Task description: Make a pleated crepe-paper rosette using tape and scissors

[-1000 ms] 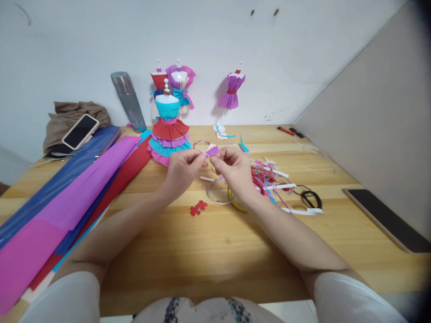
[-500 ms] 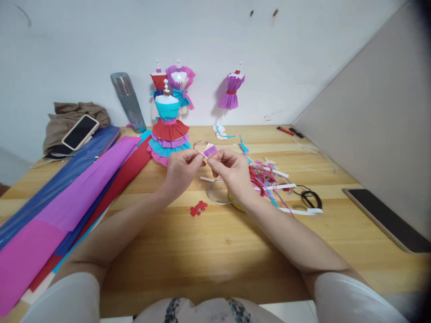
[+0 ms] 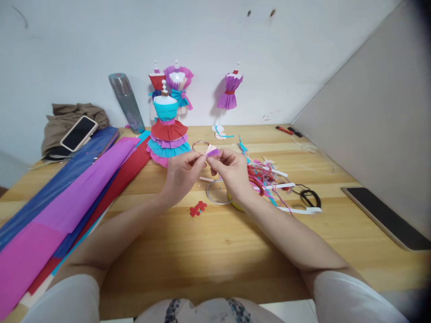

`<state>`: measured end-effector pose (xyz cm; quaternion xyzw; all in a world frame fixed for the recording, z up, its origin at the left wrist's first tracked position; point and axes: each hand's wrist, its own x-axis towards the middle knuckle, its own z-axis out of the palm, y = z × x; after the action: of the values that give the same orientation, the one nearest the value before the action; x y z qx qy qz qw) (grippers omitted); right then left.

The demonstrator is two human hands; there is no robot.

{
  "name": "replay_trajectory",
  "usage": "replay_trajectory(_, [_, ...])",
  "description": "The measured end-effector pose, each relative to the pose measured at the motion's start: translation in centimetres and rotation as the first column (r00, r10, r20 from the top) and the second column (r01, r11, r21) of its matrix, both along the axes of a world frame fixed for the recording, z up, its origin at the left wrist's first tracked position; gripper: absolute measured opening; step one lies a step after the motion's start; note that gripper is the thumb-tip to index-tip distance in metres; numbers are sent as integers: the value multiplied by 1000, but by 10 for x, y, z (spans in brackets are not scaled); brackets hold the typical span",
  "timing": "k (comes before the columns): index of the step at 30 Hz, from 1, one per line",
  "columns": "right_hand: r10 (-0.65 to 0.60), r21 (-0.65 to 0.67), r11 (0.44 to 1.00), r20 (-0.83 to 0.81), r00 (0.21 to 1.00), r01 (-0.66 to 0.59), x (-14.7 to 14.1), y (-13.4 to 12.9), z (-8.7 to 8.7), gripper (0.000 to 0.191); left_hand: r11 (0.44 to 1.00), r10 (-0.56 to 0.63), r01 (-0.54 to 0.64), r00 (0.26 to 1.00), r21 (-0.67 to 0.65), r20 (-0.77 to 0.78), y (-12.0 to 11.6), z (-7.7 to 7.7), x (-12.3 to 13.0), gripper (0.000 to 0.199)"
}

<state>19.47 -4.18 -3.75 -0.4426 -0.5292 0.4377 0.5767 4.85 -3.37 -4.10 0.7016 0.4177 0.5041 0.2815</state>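
A small piece of purple and pale pink paper [image 3: 212,151] is pinched between my two hands above the middle of the table. My left hand [image 3: 183,172] grips its left end between thumb and fingers. From the right, my right hand [image 3: 232,169] pinches the purple part, with the fingertips of both hands nearly touching. Below them lie a silver ring [image 3: 209,197] and small red paper flowers [image 3: 198,208]. Just behind my left hand stands a doll form in a blue, red and pink tiered paper dress [image 3: 168,130].
Long rolls of coloured paper [image 3: 84,179] cover the left side. Paper scraps [image 3: 266,172] lie right of my hands, beside a black cord coil [image 3: 311,197]. A bottle [image 3: 127,105] and more dressed forms stand at the back. A dark phone [image 3: 384,215] lies far right.
The small paper piece has turned between my fingers, and its purple part now looks gathered into folds. My right fingers have shifted onto it. The whole view has moved slightly.
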Motion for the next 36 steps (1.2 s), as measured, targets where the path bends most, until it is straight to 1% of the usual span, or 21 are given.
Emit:
replay_trajectory(4, [15,3,1000,-5,1000,-15,1,1,-1,21,995,15,-10,998,99,-55,1,-2,-2,25])
replay_trajectory(7, [27,12,1000,-3,1000,-27,3,2,-3,23,974,3,10,998,225,-58,3,-5,-4,22])
replay_trajectory(9, [40,27,999,4,999,-40,4,2,-4,24,959,-18,34,998,281,-60,5,-6,-6,21])
replay_trajectory(12, [42,62,997,31,999,-44,6,4,-7,26,948,-39,58,997,313,-65,7,-8,-7,21])
replay_trajectory(14, [38,77,996,51,998,-42,7,6,-8,29,950,-50,64,997,307,-54,8,-8,-8,20])
replay_trajectory(16, [50,83,995,61,997,-55,8,9,-9,33,967,-79,82,997,241,-25,9,-7,-8,19])
replay_trajectory(18, [70,96,993,62,996,-76,11,11,-11,35,986,-135,130,990,107,43,9,-6,-7,19])
replay_trajectory(19, [77,103,991,65,995,-83,12,12,-12,36,986,-164,162,982,31,91,9,-4,-7,20])
replay_trajectory(21, [70,121,989,89,994,-81,14,15,-15,37,970,-206,226,960,-90,191,10,-2,-7,23])
replay_trajectory(24, [33,165,984,164,986,-61,17,17,-16,39,930,-239,311,916,-195,323,11,1,-7,26])
replay_trajectory(28, [46,196,976,223,974,-91,20,16,-12,40,851,-254,432,836,-298,486,14,1,-6,27])
replay_trajectory(32, [94,174,975,242,966,-138,23,14,-5,36,784,-239,505,783,-361,574,15,0,-5,29])
replay_trajectory(36, [111,146,977,282,953,-158,24,14,-2,30,761,-242,534,760,-367,603,14,-1,-5,29])
